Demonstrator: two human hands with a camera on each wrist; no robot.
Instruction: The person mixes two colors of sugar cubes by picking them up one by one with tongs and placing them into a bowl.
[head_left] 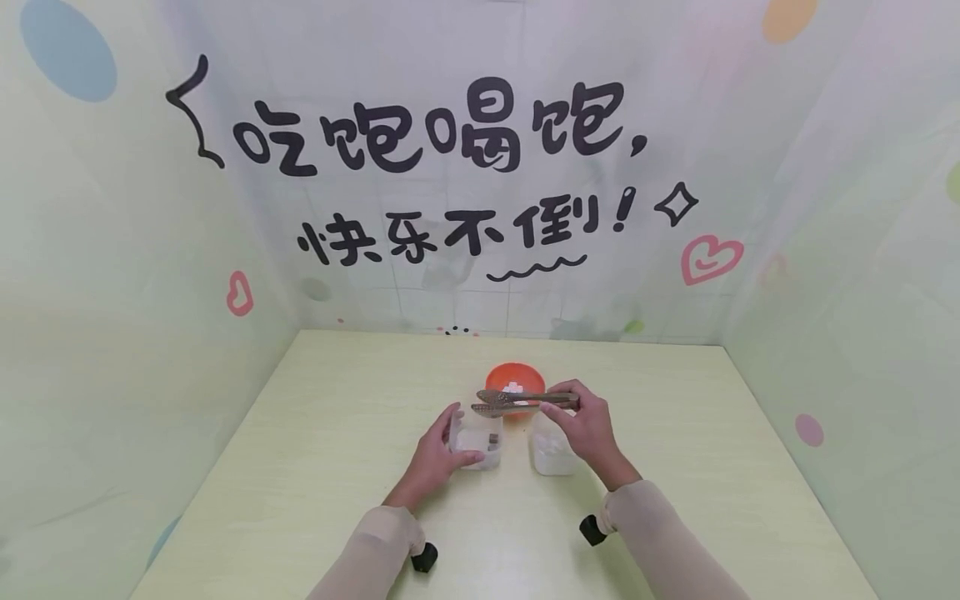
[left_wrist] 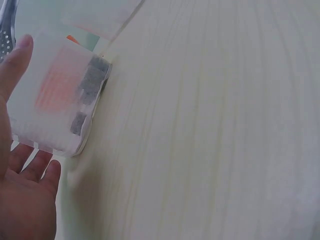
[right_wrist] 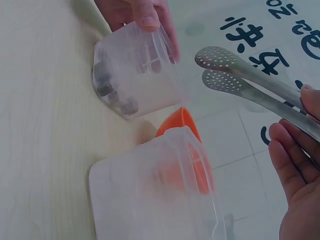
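My left hand [head_left: 437, 457] grips a translucent plastic container [head_left: 474, 440], thumb on the near side and fingers round the far left. Several small dark grey pieces [right_wrist: 104, 85] lie in the bottom of this container. The right hand [head_left: 588, 419] holds metal tongs [head_left: 517, 403] with perforated, rounded tips, which point left above the container's far rim. A narrow gap shows between the tips, with nothing in it. Behind the tongs stands an orange bowl [head_left: 517, 371] with white pieces inside, partly hidden by them. Below the right hand is a second translucent container [head_left: 553, 458] with whitish contents.
Everything stands on a pale wood-grain table [head_left: 315, 500]. A printed white cloth wall [head_left: 465, 192] rises at the table's back edge, with similar walls at left and right. Black wrist devices [head_left: 424, 557] sit at both sleeve cuffs.
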